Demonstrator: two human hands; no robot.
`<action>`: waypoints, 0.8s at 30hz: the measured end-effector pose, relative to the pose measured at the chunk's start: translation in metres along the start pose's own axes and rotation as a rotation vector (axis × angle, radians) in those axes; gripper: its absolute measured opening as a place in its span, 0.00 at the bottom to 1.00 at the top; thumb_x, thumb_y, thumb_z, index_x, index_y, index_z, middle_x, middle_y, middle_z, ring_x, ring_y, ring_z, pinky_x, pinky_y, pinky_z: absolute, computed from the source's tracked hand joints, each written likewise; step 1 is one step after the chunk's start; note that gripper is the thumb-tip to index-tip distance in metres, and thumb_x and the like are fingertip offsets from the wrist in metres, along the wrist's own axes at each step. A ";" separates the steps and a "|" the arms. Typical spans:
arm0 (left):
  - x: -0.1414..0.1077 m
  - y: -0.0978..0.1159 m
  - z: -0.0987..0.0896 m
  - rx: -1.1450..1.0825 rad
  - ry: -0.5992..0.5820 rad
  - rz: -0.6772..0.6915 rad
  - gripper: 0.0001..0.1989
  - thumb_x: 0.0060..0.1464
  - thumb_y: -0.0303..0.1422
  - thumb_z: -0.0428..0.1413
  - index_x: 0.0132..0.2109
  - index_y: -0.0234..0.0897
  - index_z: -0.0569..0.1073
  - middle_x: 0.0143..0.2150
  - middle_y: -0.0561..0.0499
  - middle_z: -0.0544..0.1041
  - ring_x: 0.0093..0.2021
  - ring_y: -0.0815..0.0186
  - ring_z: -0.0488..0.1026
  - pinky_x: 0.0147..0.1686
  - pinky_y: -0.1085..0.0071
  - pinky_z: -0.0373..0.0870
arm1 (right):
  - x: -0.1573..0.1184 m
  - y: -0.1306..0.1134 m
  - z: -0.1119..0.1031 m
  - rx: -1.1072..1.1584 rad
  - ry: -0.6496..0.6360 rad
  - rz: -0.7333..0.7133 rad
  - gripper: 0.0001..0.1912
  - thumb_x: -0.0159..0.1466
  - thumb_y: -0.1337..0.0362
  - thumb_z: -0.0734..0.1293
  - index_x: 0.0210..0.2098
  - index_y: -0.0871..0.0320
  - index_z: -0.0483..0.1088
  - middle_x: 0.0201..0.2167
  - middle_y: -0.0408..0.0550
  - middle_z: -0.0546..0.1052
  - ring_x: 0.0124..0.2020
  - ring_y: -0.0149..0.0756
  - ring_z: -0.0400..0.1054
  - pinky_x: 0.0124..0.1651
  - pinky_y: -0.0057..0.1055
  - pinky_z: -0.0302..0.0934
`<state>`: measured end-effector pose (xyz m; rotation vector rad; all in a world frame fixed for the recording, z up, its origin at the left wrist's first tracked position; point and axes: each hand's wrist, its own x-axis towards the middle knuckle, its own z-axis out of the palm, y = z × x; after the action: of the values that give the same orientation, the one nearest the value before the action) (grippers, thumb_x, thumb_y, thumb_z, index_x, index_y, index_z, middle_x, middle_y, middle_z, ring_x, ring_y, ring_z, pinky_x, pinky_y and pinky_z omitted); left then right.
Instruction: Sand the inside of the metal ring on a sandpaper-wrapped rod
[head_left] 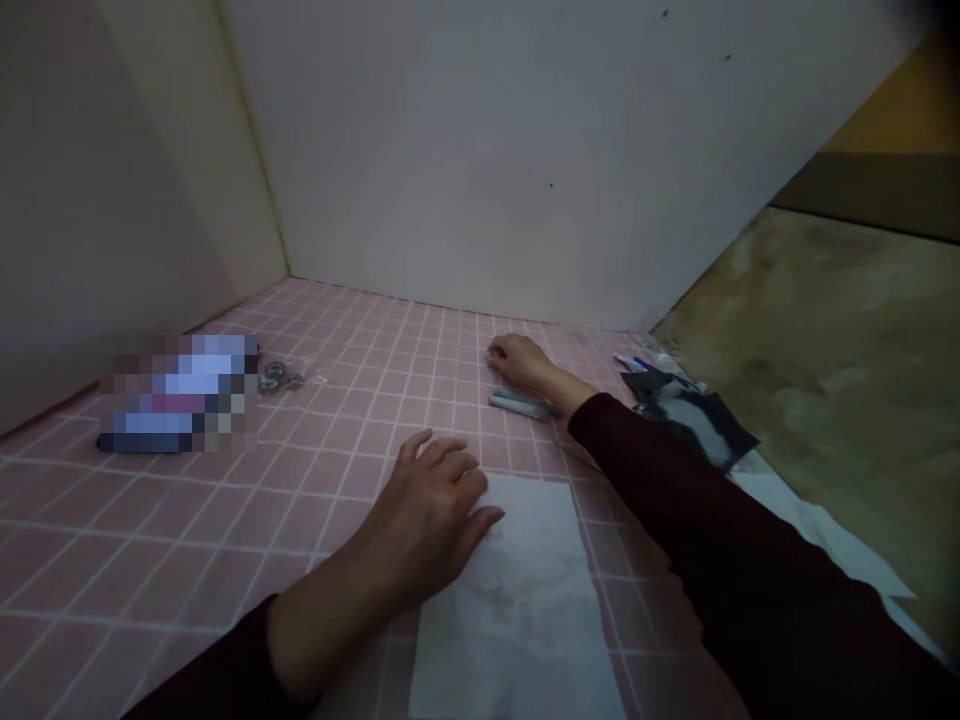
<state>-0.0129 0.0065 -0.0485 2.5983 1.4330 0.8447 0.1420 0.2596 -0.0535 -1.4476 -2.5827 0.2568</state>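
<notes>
Head view looks down on a pink tiled counter (150, 560) with white grout lines, closed in by a smooth white back wall (480, 150) and a beige side wall (112, 220) on the left. A mottled olive-brown board (832, 340) lies beyond the counter's right edge, and a strip of crumpled white sheeting (817, 530) runs along that edge. A large white paper sheet (510, 610) lies flat on the tiles near the front of the counter, reaching the bottom of the view. The left hand (424, 525) rests open and ungripping at the paper's upper left corner, its fingers spread and its thumb lying across the paper. Farther back, the right hand (521, 363), in a dark maroon sleeve (675, 500), rests relaxed on the tiles, lightly curled and holding nothing, just above a slim silver metal piece (521, 403). Beyond it sit a crumpled black-and-white packet (694, 415) and a few pens (634, 363). On the left, a pixelated blue-and-white object (178, 392) is too blurred to identify, with small metal rings (275, 377) just beside it.
</notes>
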 end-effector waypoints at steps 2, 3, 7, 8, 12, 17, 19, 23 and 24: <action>0.000 -0.001 -0.001 -0.005 0.012 -0.006 0.09 0.60 0.35 0.51 0.37 0.35 0.72 0.43 0.45 0.77 0.53 0.54 0.69 0.58 0.47 0.53 | 0.005 -0.004 -0.001 -0.007 0.001 -0.008 0.16 0.67 0.61 0.63 0.52 0.60 0.66 0.50 0.52 0.70 0.46 0.39 0.68 0.47 0.41 0.66; 0.000 -0.001 -0.001 -0.018 0.012 0.001 0.10 0.61 0.35 0.50 0.36 0.35 0.72 0.42 0.45 0.77 0.53 0.55 0.70 0.58 0.47 0.53 | 0.005 -0.006 -0.003 -0.004 0.005 -0.017 0.16 0.67 0.61 0.63 0.52 0.60 0.66 0.50 0.52 0.70 0.46 0.39 0.68 0.47 0.41 0.66; -0.001 0.008 -0.005 -0.131 -0.061 0.102 0.13 0.61 0.39 0.50 0.35 0.34 0.72 0.39 0.45 0.78 0.54 0.56 0.70 0.60 0.52 0.53 | -0.013 -0.029 -0.015 0.050 0.015 -0.119 0.15 0.67 0.61 0.61 0.49 0.64 0.68 0.48 0.57 0.71 0.46 0.40 0.68 0.49 0.40 0.64; -0.002 0.011 -0.005 -0.160 -0.086 0.134 0.14 0.60 0.41 0.51 0.35 0.34 0.72 0.39 0.46 0.78 0.56 0.55 0.69 0.61 0.52 0.52 | -0.022 -0.038 -0.018 0.076 -0.006 -0.172 0.15 0.67 0.61 0.61 0.46 0.67 0.70 0.45 0.59 0.73 0.45 0.41 0.68 0.48 0.38 0.63; -0.005 0.021 -0.006 -0.226 -0.143 0.237 0.18 0.57 0.47 0.53 0.35 0.35 0.73 0.39 0.47 0.79 0.59 0.53 0.66 0.62 0.53 0.49 | -0.065 -0.071 -0.023 0.199 -0.248 -0.452 0.15 0.62 0.56 0.66 0.43 0.59 0.73 0.34 0.46 0.77 0.34 0.32 0.69 0.38 0.26 0.62; -0.007 0.022 -0.006 -0.251 -0.143 0.270 0.20 0.57 0.48 0.52 0.35 0.34 0.74 0.41 0.44 0.79 0.57 0.53 0.68 0.59 0.55 0.55 | -0.097 -0.091 -0.016 0.247 -0.350 -0.595 0.11 0.59 0.61 0.69 0.40 0.58 0.73 0.36 0.46 0.74 0.36 0.32 0.67 0.39 0.27 0.59; -0.007 0.022 -0.007 -0.245 -0.128 0.278 0.20 0.57 0.48 0.52 0.35 0.35 0.74 0.41 0.44 0.79 0.59 0.52 0.66 0.60 0.53 0.52 | -0.100 -0.093 -0.011 0.266 -0.345 -0.591 0.06 0.60 0.66 0.66 0.38 0.59 0.72 0.36 0.47 0.73 0.36 0.32 0.66 0.40 0.28 0.58; -0.005 0.023 -0.010 -0.232 -0.110 0.277 0.18 0.56 0.48 0.53 0.37 0.36 0.75 0.43 0.45 0.80 0.64 0.51 0.59 0.63 0.49 0.46 | -0.098 -0.088 -0.008 0.342 -0.296 -0.527 0.03 0.59 0.69 0.65 0.34 0.60 0.70 0.34 0.47 0.71 0.34 0.32 0.64 0.39 0.29 0.58; -0.004 0.023 -0.011 -0.223 -0.114 0.276 0.18 0.56 0.48 0.54 0.37 0.36 0.75 0.44 0.45 0.79 0.65 0.51 0.57 0.63 0.49 0.45 | -0.098 -0.086 -0.010 0.373 -0.283 -0.504 0.03 0.59 0.68 0.66 0.33 0.60 0.70 0.33 0.47 0.71 0.33 0.32 0.64 0.38 0.29 0.58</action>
<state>-0.0023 -0.0123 -0.0344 2.6550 0.9082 0.8124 0.1238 0.1328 -0.0304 -0.6491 -2.8022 0.8601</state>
